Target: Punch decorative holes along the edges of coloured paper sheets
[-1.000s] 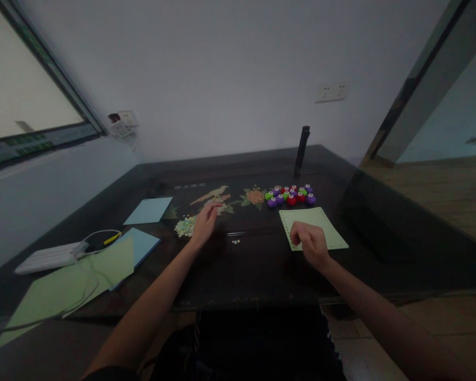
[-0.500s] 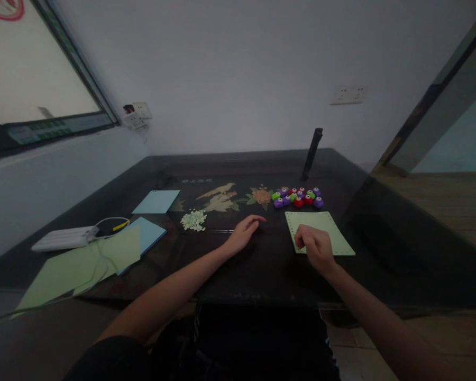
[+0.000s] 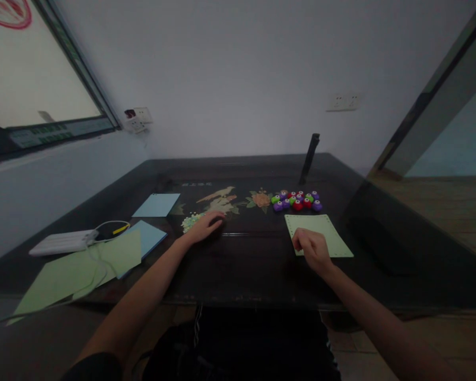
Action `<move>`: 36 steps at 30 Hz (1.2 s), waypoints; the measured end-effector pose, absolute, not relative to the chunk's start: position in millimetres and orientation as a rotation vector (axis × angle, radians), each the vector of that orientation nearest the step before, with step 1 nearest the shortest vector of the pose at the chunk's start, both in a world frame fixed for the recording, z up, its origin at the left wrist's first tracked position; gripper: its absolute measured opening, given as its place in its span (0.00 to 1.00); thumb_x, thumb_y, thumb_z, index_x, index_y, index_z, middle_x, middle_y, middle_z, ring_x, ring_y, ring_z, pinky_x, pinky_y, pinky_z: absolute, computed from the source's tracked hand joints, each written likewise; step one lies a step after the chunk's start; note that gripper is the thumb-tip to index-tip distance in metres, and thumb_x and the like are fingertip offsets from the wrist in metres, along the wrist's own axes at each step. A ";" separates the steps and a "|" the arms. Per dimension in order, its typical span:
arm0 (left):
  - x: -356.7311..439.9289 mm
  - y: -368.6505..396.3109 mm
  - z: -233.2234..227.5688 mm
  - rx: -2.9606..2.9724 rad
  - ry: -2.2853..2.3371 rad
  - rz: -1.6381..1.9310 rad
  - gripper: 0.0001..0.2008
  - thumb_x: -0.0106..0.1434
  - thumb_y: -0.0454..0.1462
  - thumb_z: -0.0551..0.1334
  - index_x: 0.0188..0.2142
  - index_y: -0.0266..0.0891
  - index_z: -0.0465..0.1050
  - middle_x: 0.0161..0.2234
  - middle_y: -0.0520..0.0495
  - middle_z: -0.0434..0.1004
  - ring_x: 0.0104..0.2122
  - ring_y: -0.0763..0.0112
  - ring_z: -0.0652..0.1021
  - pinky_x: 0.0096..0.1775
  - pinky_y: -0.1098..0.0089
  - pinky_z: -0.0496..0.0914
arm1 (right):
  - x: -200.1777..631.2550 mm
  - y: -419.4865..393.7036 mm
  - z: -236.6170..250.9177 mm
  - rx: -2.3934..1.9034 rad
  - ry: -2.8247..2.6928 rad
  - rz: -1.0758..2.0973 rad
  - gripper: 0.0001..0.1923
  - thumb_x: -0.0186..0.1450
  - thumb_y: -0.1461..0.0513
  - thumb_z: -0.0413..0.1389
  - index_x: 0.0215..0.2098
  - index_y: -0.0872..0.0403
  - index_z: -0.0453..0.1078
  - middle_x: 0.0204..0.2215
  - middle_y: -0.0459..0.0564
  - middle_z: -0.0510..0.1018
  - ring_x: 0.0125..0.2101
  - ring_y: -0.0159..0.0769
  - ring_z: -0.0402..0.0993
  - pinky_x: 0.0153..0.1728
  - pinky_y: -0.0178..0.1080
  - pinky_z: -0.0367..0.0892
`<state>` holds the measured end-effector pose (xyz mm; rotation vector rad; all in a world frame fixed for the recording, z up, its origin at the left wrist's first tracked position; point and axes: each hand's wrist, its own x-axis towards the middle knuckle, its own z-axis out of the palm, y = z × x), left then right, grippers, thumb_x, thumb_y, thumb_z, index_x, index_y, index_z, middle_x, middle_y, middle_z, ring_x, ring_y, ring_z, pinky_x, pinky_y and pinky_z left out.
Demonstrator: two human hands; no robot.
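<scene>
My left hand [image 3: 205,227] rests palm down on the dark table [image 3: 246,264], its fingers at the right edge of a small heap of pale paper cut-outs [image 3: 190,221]. Whether it holds anything is hidden under the palm. My right hand [image 3: 311,248] lies with curled fingers on the near left corner of a light green sheet [image 3: 324,236] with punched holes along its edges. What the right fingers pinch is not visible. Behind the sheet sits a cluster of purple, red and green paper punches [image 3: 296,201].
Light blue sheets [image 3: 157,205] and larger green sheets [image 3: 69,272] lie at the left, with a white power strip [image 3: 61,243] and its cable. A black upright post [image 3: 309,156] stands at the back. Wall sockets [image 3: 343,100] are behind; the table's front edge is near my body.
My left hand swept from the cut-out heap to the table's middle and has come back left to the heap. My right hand stayed on the green sheet's corner.
</scene>
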<state>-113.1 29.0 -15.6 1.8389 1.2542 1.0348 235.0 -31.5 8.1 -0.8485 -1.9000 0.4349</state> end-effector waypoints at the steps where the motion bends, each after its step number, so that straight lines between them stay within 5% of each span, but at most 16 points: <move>1: -113.5 29.6 -15.3 1.834 1.254 1.022 0.10 0.52 0.41 0.64 0.36 0.45 0.75 0.46 0.45 0.75 0.52 0.56 0.69 0.59 0.57 0.54 | 234.9 -31.2 7.9 -0.854 -1.903 0.435 0.23 0.68 0.59 0.40 0.16 0.53 0.59 0.14 0.44 0.63 0.17 0.30 0.61 0.23 0.36 0.57; 8: -128.4 28.1 -8.5 2.113 1.345 1.035 0.11 0.57 0.41 0.59 0.39 0.45 0.75 0.47 0.46 0.74 0.51 0.59 0.70 0.57 0.60 0.58 | 234.6 -30.6 9.4 -0.858 -1.892 0.438 0.23 0.68 0.59 0.40 0.16 0.53 0.59 0.15 0.44 0.64 0.18 0.30 0.61 0.23 0.36 0.57; 15: -185.4 46.3 -23.7 1.899 2.071 1.119 0.16 0.61 0.40 0.50 0.41 0.39 0.73 0.39 0.43 0.77 0.42 0.59 0.74 0.48 0.61 0.65 | 236.6 -31.8 11.0 -0.851 -1.894 0.437 0.23 0.68 0.58 0.41 0.17 0.53 0.59 0.15 0.45 0.63 0.18 0.30 0.61 0.23 0.36 0.57; 28: -174.6 38.2 -25.5 1.870 1.758 1.093 0.16 0.60 0.41 0.51 0.42 0.42 0.74 0.45 0.47 0.77 0.47 0.63 0.74 0.52 0.64 0.63 | 236.0 -31.8 12.1 -0.877 -1.906 0.426 0.23 0.68 0.57 0.40 0.17 0.52 0.60 0.14 0.45 0.64 0.17 0.30 0.61 0.23 0.36 0.57; 36: -178.1 37.0 -23.4 1.981 1.906 1.107 0.18 0.61 0.40 0.49 0.46 0.40 0.72 0.38 0.46 0.78 0.42 0.62 0.75 0.48 0.64 0.66 | 236.8 -31.5 9.0 -0.851 -1.922 0.414 0.22 0.68 0.59 0.40 0.17 0.53 0.59 0.15 0.44 0.64 0.18 0.30 0.62 0.24 0.36 0.57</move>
